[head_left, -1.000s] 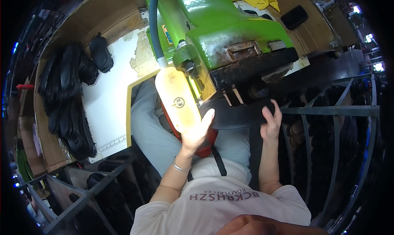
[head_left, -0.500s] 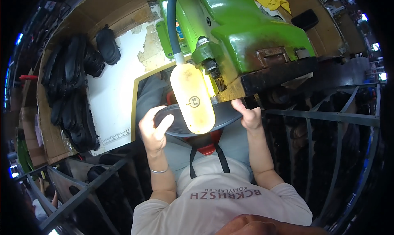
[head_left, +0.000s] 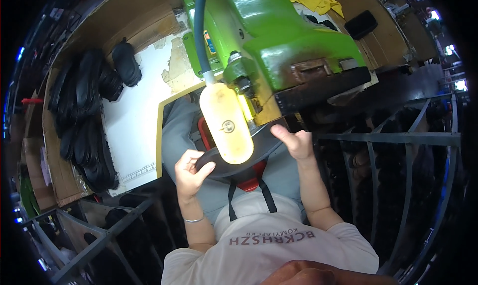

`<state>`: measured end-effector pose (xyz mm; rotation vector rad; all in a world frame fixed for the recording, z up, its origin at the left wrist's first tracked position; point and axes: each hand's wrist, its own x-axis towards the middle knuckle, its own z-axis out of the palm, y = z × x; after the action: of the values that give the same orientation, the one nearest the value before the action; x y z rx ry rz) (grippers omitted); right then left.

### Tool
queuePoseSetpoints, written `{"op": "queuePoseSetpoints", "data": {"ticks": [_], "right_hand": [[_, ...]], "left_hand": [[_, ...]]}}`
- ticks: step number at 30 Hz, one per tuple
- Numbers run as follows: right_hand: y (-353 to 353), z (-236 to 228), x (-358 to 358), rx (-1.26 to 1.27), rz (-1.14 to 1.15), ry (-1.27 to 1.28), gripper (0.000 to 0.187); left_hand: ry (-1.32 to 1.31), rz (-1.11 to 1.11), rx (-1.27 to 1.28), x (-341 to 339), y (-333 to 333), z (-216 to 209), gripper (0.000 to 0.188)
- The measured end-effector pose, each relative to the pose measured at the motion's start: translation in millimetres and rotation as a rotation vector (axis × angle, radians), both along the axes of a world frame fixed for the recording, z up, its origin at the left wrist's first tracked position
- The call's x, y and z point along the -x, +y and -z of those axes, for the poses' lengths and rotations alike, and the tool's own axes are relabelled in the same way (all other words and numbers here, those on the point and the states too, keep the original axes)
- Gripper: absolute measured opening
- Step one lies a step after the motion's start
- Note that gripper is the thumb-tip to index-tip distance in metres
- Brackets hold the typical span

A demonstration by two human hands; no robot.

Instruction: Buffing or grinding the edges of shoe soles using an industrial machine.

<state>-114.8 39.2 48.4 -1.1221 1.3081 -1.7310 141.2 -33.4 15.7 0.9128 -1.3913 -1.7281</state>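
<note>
A dark, elongated shoe sole [head_left: 266,144] stretches between my two hands, under the working end of a green machine [head_left: 303,51]. My left hand [head_left: 190,175] pinches its left end, thumb on the near side and fingers curled behind. At the other end my right hand [head_left: 298,144] grips the sole, with the thumb pointing toward the machine. A lit yellow-white oval lamp [head_left: 226,130] hangs in front and hides the sole's middle. Just right of the lamp, the machine's metal tip [head_left: 256,111] meets or nearly meets the sole's far edge; the exact contact is hidden.
Several black soles [head_left: 84,101] are piled in a cardboard-walled area on the left, beside a white tabletop [head_left: 132,120] with yellow edging. Metal racks [head_left: 388,138] stand at both sides. A yellow cloth [head_left: 316,0] and a black piece [head_left: 361,24] lie behind the machine.
The sole has turned so that its left end sits lower and nearer to me, and my left hand has moved down with it. Both hands keep their hold. The whole view has shifted slightly.
</note>
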Motion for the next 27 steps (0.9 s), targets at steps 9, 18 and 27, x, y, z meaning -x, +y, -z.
{"op": "queuePoseSetpoints", "data": {"ticks": [9, 18, 27], "right_hand": [[-15.1, 16.5, -22.4, -0.061, 0.005, -0.127, 0.026], [17.8, -6.8, 45.5, -0.163, 0.381, 0.127, 0.017], [11.2, 9.9, 194.4, 0.102, 1.133, 0.060, 0.052]], "left_hand": [[-0.276, 0.142, 0.074, 26.4, 68.5, 41.7, 0.018], [-0.153, 0.151, 0.110, 68.0, 49.5, 44.3, 0.013], [-0.245, -0.523, 0.408, -4.4, -178.8, 69.9, 0.032]]}}
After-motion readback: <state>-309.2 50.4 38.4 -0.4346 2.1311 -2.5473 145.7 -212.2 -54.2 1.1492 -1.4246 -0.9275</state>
